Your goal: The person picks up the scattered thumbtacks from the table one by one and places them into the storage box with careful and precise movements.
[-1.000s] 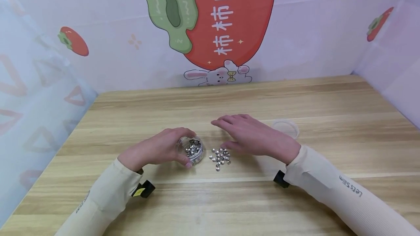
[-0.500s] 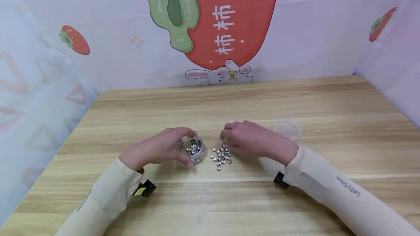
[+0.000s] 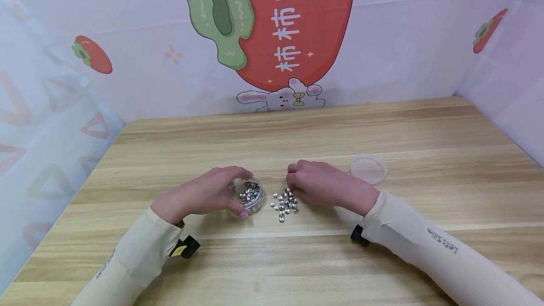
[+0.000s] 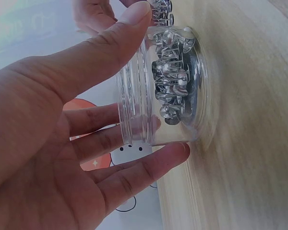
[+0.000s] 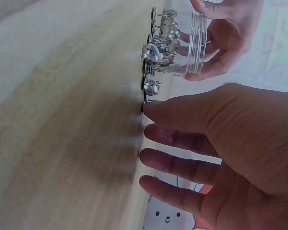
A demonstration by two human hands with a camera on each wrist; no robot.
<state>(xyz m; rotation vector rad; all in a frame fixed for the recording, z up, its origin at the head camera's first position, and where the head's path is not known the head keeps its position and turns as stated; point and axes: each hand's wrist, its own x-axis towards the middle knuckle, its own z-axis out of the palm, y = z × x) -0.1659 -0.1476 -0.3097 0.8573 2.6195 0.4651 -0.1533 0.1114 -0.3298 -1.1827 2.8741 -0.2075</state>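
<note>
My left hand [image 3: 208, 192] grips a clear round plastic jar [image 4: 134, 96], thumb on one side and fingers on the other. The jar stands uncapped on the table, with many silver thumbtacks [image 4: 172, 72] inside. Just right of it lies a loose pile of silver thumbtacks [image 3: 284, 204]. At the pile's far right edge is my right hand [image 3: 318, 182], its fingers bent down to the tabletop. In the right wrist view the thumb tip touches a thumbtack [image 5: 145, 99] at the edge of the pile. Whether a finger behind the thumb pinches that tack is hidden.
A clear round lid [image 3: 369, 169] lies flat on the wooden table [image 3: 255, 268], beyond my right wrist. A printed cloth backdrop [image 3: 382, 51] rises behind the table, with more cloth at both sides. Each wrist carries a small black camera [image 3: 191, 246].
My right hand has come down from above the pile to its edge, and its outstretched fingers have bent inward. The left hand and the jar have stayed in place.
</note>
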